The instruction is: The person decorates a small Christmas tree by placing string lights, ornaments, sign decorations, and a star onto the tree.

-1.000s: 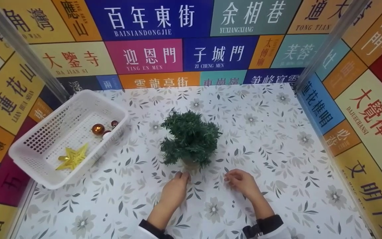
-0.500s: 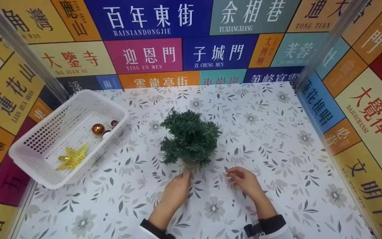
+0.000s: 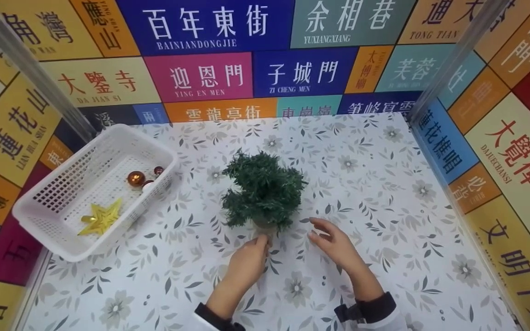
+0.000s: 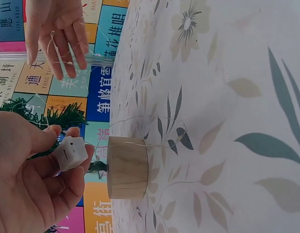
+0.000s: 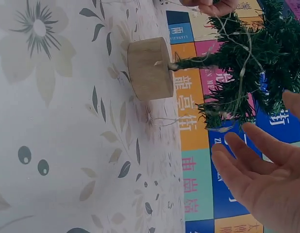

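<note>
A small green artificial Christmas tree (image 3: 265, 191) stands upright mid-table on a round wooden base (image 5: 150, 69). Thin wire string lights (image 5: 243, 63) wind loosely over its branches, and a loop of the wire hangs down by the base. At the front of the trunk my left hand (image 3: 246, 263) holds a small white battery box (image 4: 71, 154) between thumb and fingers. My right hand (image 3: 337, 246) hovers to the right of the tree, fingers spread and extended. In the right wrist view its fingertips (image 5: 219, 148) are close beside the lower branches.
A white perforated plastic basket (image 3: 95, 253) stands at the left. Inside it lie a gold star (image 3: 101, 218), a shiny copper-coloured ball (image 3: 136, 179) and smaller balls. Printed panels (image 3: 200, 76) wall the table at the back and both sides.
My left hand has shifted slightly right, toward the tree's base. My right hand has moved a little forward, and its fingers have spread apart. Tree and basket stay in place.
</note>
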Action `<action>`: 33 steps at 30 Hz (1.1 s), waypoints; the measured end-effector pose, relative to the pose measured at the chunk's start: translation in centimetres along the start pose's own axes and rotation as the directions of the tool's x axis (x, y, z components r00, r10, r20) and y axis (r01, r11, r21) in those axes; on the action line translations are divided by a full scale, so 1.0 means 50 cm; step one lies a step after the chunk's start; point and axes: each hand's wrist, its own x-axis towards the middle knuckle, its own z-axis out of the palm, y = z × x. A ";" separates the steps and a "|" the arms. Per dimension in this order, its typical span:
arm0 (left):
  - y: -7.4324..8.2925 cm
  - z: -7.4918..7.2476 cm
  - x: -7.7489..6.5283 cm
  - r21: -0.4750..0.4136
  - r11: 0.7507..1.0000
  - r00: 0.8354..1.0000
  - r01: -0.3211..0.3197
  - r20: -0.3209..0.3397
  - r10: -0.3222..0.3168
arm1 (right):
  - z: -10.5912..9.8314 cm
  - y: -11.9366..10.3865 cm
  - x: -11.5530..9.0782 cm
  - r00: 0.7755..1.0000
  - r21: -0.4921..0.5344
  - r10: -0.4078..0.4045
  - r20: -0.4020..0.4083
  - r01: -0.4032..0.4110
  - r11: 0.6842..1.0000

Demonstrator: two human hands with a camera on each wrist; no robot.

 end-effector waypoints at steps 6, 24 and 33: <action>0.004 -0.010 -0.001 -0.051 0.998 0.999 -0.039 -0.017 0.038 | 0.009 0.004 0.007 0.990 -0.013 -0.072 0.119 0.074 0.997; -0.035 -0.063 -0.008 -0.069 0.997 0.991 -0.047 -0.126 0.039 | -0.074 0.011 -0.002 0.992 0.244 0.034 0.121 -0.063 0.968; -0.063 -0.064 -0.022 -0.108 0.993 0.998 -0.054 -0.039 0.050 | -0.082 0.019 0.000 0.939 0.719 -0.281 0.200 0.054 0.693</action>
